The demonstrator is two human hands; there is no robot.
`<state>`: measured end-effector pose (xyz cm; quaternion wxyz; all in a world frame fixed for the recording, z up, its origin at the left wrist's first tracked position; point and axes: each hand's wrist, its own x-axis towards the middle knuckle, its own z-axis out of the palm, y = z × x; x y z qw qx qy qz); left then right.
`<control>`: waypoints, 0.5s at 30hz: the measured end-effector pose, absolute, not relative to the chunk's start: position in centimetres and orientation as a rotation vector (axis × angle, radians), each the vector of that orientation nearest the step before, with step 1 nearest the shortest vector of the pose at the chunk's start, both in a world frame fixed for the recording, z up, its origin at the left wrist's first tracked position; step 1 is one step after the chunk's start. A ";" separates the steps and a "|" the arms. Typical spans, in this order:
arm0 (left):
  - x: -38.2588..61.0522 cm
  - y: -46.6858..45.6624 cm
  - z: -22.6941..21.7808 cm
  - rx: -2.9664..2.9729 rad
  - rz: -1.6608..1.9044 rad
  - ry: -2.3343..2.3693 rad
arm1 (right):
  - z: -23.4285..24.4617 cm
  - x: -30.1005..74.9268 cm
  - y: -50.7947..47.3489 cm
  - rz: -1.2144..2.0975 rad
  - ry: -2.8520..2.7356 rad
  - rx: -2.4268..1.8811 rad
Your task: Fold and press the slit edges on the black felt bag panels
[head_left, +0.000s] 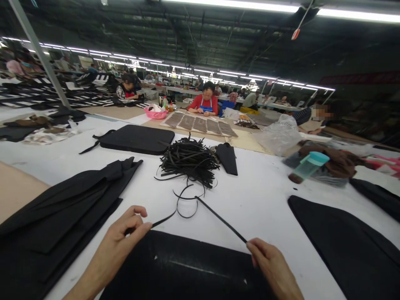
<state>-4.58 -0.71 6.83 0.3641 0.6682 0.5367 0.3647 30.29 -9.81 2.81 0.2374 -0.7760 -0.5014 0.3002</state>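
My left hand (125, 235) is at the lower middle, thumb and fingers closed on the end of a thin black strip (165, 219). Its grip is partly hidden behind the thumb. Further right, my right hand (270, 260) pinches another strip end (223, 221) between thumb and forefinger; that length runs taut up to the left. Between the hands the strips curl into loose loops, and I cannot tell whether they are one piece. Just beyond lies a tangled heap of black strips (189, 160). Below the hands is a glossy black sheet (187, 266).
Folded black fabric (59, 208) lies at left, dark panels (346, 246) at right. Behind are a black padded piece (137, 139), a small tapered black piece (227, 158) and a bottle with a turquoise lid (308, 166). A person in red (204, 104) sits across the white table (250, 196).
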 end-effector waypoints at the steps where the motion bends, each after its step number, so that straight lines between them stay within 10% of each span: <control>1: -4.8 -0.3 6.9 1.603 1.011 1.386 | 3.3 30.3 -10.0 0.710 -1.349 -2.165; 15: -6.9 0.0 12.6 0.965 1.305 1.075 | 5.9 29.1 -13.7 0.351 -1.708 -2.334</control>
